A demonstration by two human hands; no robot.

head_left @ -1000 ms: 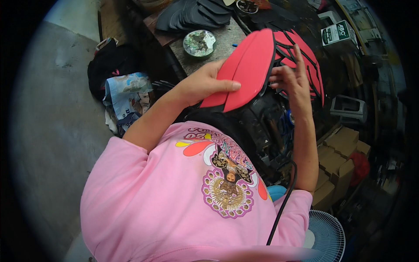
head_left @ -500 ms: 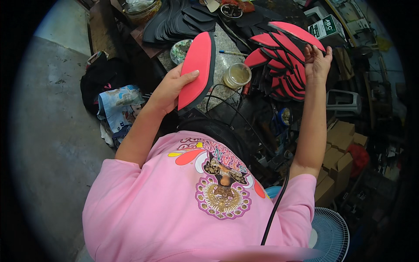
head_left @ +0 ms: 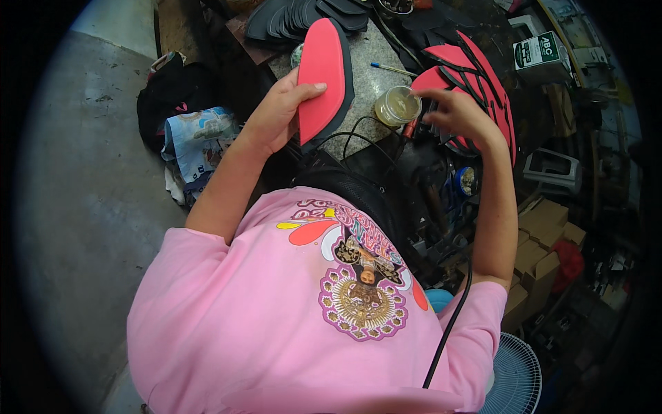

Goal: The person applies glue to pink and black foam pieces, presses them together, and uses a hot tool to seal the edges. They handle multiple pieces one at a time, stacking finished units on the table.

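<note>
My left hand (head_left: pixel 279 114) holds a red-faced shoe sole (head_left: pixel 323 76) with a dark edge layer. The thumb presses on the red face, and the other fingers are behind it. Close to the rim of a clear round jar (head_left: pixel 393 109) of yellowish stuff is my right hand (head_left: pixel 463 117). Its fingers are bent and apart, slightly smeared, with nothing seen in them. Behind that hand lies a fanned pile of red and black soles (head_left: pixel 500 90), partly covered by the hand and wrist.
A pen (head_left: pixel 392 69) lies on the speckled slab (head_left: pixel 369 52). Dark cut pieces (head_left: pixel 283 21) are stacked at the far side. Black cables (head_left: pixel 358 138) loop near my waist. On the right are a tin (head_left: pixel 541 58), cardboard boxes (head_left: pixel 545 221) and a fan (head_left: pixel 517 376).
My right hand has left the pile of red soles and come left and nearer, to the jar. The left hand keeps hold of the sole. The whole view has shifted slightly.
</note>
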